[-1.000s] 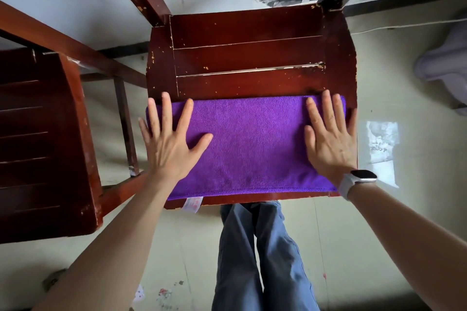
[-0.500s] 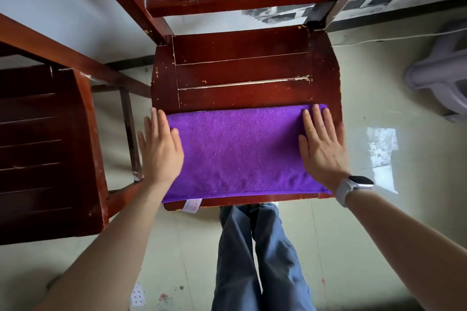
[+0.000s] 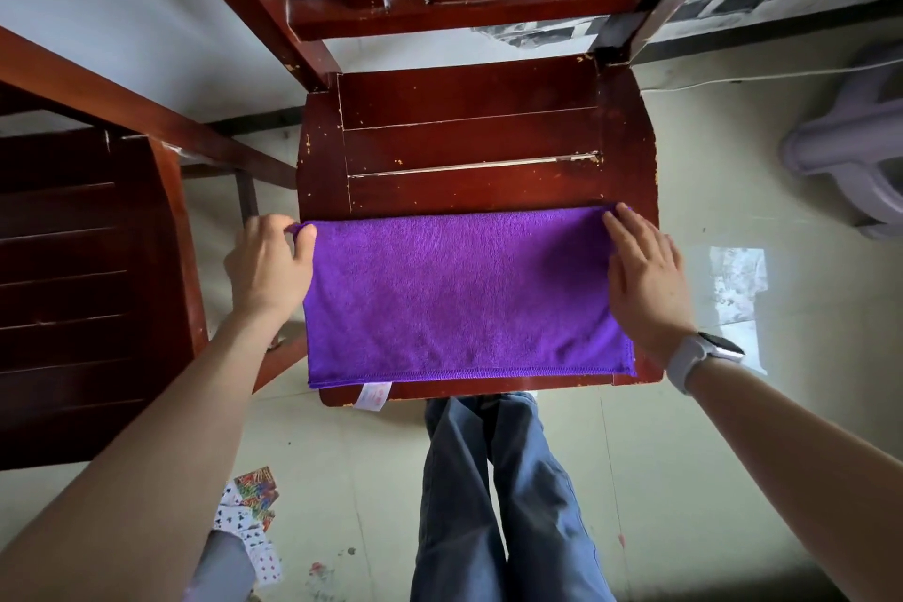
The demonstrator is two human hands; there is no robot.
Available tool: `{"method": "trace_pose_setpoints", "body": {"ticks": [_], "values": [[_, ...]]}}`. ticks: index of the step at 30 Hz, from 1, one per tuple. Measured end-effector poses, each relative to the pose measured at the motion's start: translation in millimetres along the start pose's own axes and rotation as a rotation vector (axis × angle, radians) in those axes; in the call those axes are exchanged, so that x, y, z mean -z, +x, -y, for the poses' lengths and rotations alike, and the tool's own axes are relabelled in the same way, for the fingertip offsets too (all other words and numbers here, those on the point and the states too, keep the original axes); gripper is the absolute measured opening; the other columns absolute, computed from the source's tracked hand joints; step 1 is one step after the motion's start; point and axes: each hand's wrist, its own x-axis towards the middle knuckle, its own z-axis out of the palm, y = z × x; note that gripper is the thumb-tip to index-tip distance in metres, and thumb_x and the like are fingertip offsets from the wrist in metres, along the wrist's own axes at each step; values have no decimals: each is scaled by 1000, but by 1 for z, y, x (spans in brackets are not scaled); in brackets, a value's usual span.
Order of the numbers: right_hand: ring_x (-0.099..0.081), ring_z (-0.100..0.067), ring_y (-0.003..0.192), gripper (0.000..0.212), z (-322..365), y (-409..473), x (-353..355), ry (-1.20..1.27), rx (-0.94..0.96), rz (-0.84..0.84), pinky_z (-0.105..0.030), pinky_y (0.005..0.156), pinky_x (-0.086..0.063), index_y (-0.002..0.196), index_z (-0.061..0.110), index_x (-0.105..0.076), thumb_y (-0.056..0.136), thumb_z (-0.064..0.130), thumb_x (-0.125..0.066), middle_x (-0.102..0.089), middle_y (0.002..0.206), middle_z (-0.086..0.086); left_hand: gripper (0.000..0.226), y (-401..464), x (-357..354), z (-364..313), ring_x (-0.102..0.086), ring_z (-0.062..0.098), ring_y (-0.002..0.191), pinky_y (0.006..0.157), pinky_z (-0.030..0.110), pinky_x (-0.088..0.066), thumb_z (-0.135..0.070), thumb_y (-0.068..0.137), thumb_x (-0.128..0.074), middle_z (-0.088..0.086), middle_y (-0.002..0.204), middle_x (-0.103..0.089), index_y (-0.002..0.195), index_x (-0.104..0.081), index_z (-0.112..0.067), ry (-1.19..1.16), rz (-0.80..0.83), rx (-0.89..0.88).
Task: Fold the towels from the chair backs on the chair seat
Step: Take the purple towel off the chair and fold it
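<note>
- Your purple towel (image 3: 459, 298) lies flat, already folded into a band, across the front half of the chair seat (image 3: 469, 137); its near hem sits right at the seat's front edge and a white label (image 3: 374, 396) hangs over it.
- Your left hand (image 3: 268, 269) pinches the towel's far left corner between thumb and curled fingers; your right hand (image 3: 645, 279) lies flat, fingers straight, on the right end.
- Risk: if you pull the left end across while the right hand lifts, the whole band could slide toward you and off the front edge. Keep the right palm pressing.
- Risk: gripping only one corner could let the lower layer lag, so the fold comes out skewed or the layers split.
- The left end slightly overhangs the seat's side, so it may droop when released.
- Around you: a second chair (image 3: 88, 288) just beside on the left, playing cards (image 3: 249, 518) scattered on the floor, a pale plastic stool (image 3: 850, 147) to the right. Nothing sits in the fold's path.
</note>
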Motion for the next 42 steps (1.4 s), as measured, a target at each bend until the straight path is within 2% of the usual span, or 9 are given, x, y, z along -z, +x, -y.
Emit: {"method": "trace_pose_setpoints", "body": {"ticks": [3, 8, 17, 22, 25, 28, 32, 37, 42], "values": [[-47, -38, 110, 35, 2, 5, 6, 215, -287, -156, -42, 93, -36, 117, 1, -54, 87, 11, -41, -55, 117, -24, 36, -17, -4, -11, -44, 40, 116, 94, 50, -36, -25, 91, -47, 23, 125, -49, 120, -49, -4, -45, -124, 31], [-55, -42, 102, 26, 10, -1, 7, 336, -717, -10, -39, 83, -41, 104, -5, -60, 89, 16, -55, -62, 106, -28, 50, -75, -27, -47, -41, 37, 125, 98, 54, -37, -32, 86, -46, 16, 141, -41, 134, -41, -16, 70, -47, -297], [-54, -45, 87, 21, 17, 4, -3, 258, -693, 123, -42, 77, -42, 70, -2, -61, 81, 13, -50, -62, 88, -31, 71, -101, -54, -53, -35, 43, 131, 92, 69, -32, -39, 72, -72, 17, 145, -37, 135, -43, -23, 222, 168, -324], [-44, -23, 75, 10, 20, -5, 9, 417, -713, 86, -29, 68, -32, 84, 6, -55, 83, 16, -54, -50, 79, -11, 69, -100, -49, -52, -29, 41, 135, 97, 68, -28, -35, 74, -71, 14, 148, -32, 136, -41, -24, 138, 203, -315], [-54, -22, 85, 26, 33, -8, 34, 606, -704, 88, -33, 78, -44, 107, 2, -60, 83, 13, -63, -59, 92, -11, 55, -97, -42, -48, -28, 38, 137, 103, 62, -26, -26, 80, -66, 13, 148, -34, 132, -48, -19, -46, 221, -284], [-57, -23, 77, 13, 62, -12, 52, 728, -565, 172, -34, 68, -49, 96, 11, -61, 83, 11, -63, -62, 89, -12, 33, -96, -30, -44, -44, 33, 126, 102, 45, -36, -16, 84, -61, 15, 132, -53, 116, -60, -6, -378, 189, -163], [-58, -15, 59, 18, 120, -12, 50, 790, -451, 313, -28, 54, -53, 93, 16, -53, 82, 6, -64, -57, 80, -8, 22, -107, -5, -34, -58, 26, 103, 81, 26, -44, -4, 91, -50, 6, 103, -64, 111, -58, -7, -1029, 332, 356], [-55, -18, 54, 19, 199, -7, 9, 684, -330, 457, -47, 68, -57, 94, 14, -51, 81, 6, -63, -48, 66, 0, 20, -131, 7, -8, -61, 21, 88, 83, 33, -47, -11, 96, -40, 6, 96, -62, 109, -54, -11, -1614, 462, 717], [-61, -23, 57, 28, 254, -1, -32, 527, -256, 563, -40, 77, -56, 112, 8, -51, 85, 9, -56, -53, 62, 3, 31, -136, -6, 7, -61, 15, 94, 84, 33, -49, -28, 98, -39, 4, 106, -64, 119, -53, -10, -1729, 422, 821]]}}
